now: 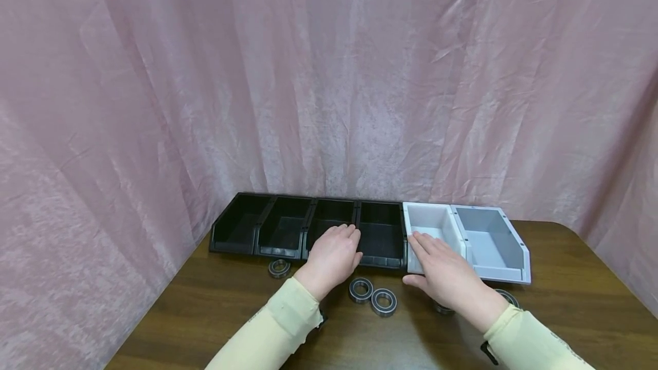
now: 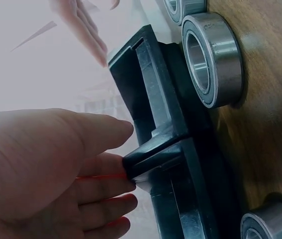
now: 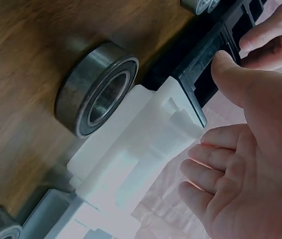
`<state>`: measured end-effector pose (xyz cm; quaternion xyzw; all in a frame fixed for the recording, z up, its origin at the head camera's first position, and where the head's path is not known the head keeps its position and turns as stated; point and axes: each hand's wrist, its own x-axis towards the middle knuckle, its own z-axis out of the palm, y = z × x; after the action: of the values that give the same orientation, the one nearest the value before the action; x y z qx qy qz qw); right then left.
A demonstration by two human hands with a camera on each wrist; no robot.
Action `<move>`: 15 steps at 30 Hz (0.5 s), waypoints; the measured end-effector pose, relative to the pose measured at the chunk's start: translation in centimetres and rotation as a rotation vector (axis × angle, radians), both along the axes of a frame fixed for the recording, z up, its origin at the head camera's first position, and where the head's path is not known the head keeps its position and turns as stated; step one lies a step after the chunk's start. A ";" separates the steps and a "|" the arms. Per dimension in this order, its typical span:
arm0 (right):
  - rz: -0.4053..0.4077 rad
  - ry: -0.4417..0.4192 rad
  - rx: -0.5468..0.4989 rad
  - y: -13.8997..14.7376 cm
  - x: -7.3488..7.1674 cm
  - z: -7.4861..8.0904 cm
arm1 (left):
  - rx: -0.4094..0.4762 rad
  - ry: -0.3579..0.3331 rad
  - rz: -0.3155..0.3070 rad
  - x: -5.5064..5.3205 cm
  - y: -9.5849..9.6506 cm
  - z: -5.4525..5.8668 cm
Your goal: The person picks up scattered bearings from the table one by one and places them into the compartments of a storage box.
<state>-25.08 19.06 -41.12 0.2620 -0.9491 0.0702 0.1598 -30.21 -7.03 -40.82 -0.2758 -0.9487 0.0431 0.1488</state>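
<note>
My left hand (image 1: 331, 258) hovers at the front of the black bins (image 1: 280, 251), beside the divider between two of them. In the left wrist view its fingers are loosely extended near that divider; whether they touch it I cannot tell. Over the white bin (image 1: 461, 233) is my right hand (image 1: 442, 270), palm down, fingers extended, holding nothing. Between the hands, two metal ball bearings (image 1: 375, 302) lie side by side on the wooden table. Another bearing (image 1: 271, 268) sits left of my left hand. A further bearing (image 3: 81, 94) stands before the white bin, partly hidden by my right hand in the head view.
The bins form one row at the table's back, with a light grey bin (image 1: 501, 273) at the right end. One more bearing (image 1: 509, 296) lies before it, partly behind my right wrist. A pink curtain (image 1: 329, 84) hangs behind the wooden table (image 1: 205, 307).
</note>
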 end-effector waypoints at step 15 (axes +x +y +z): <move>-0.022 0.051 0.032 2.2 2.0 0.1 | 0.012 0.019 -0.007 0.0 0.1 -0.3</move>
<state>-23.08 21.26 -40.99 0.2560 -0.9486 0.0463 0.1804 -30.22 -6.97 -41.14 -0.2779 -0.9465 0.0396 0.1595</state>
